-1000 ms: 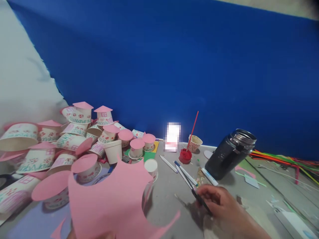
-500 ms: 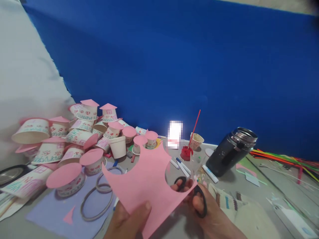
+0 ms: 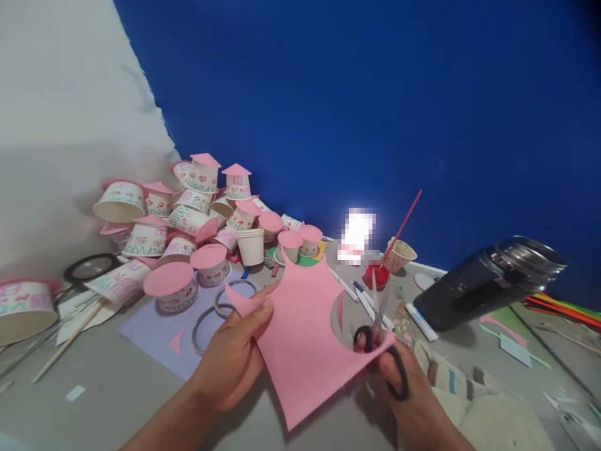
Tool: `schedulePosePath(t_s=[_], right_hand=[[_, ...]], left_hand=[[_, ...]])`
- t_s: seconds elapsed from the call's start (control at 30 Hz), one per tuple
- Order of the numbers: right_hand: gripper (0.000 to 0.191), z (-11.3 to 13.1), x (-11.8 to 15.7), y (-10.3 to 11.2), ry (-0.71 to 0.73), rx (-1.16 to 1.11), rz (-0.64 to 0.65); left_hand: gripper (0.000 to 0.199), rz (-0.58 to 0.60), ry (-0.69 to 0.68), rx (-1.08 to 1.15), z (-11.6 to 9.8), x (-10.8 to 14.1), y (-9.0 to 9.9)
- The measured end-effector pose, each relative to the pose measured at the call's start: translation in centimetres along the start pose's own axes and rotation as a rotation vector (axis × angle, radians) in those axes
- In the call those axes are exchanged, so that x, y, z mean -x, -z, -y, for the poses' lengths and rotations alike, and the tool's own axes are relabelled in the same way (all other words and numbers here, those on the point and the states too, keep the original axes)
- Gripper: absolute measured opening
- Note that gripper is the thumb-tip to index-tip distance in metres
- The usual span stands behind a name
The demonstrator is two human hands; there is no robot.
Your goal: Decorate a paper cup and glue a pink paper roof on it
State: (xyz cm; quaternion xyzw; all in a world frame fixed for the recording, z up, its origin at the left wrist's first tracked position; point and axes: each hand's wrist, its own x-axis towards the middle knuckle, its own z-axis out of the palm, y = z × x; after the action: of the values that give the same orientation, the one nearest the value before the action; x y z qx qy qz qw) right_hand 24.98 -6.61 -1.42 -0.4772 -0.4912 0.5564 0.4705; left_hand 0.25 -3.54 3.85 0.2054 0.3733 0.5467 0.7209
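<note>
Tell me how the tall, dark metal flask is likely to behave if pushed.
The tall, dark metal flask looks stiff, so it should hardly give. Being tall for its narrow base, it may tip if pushed near its shiny steel mouth. With no lid on, it could spill, though its contents can't be seen.

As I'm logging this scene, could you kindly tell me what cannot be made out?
- Bright white rectangle's details: head view, pixelated.
- Left hand's underside fingers: head view, behind pink cut paper.
- Dark metal flask's inside: head view, hidden by its rim.
- Far-left decorated paper cup: head view, cut by left edge.
</note>
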Motion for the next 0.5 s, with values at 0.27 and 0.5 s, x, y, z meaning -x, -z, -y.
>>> schedulePosePath(t_s=[0.27, 0.5], right_hand=[[0.073, -1.4, 0.1, -0.1, -0.137, 0.085, 0.262], [0.072, -0.9, 0.7, -2.1, -0.157, 0.120, 0.239]], left_hand=[[0.065, 0.040, -0.059, 0.223, -0.1, -0.1, 0.3], [0.057, 0.053, -0.034, 0.201, 2.0, 0.2, 0.9]])
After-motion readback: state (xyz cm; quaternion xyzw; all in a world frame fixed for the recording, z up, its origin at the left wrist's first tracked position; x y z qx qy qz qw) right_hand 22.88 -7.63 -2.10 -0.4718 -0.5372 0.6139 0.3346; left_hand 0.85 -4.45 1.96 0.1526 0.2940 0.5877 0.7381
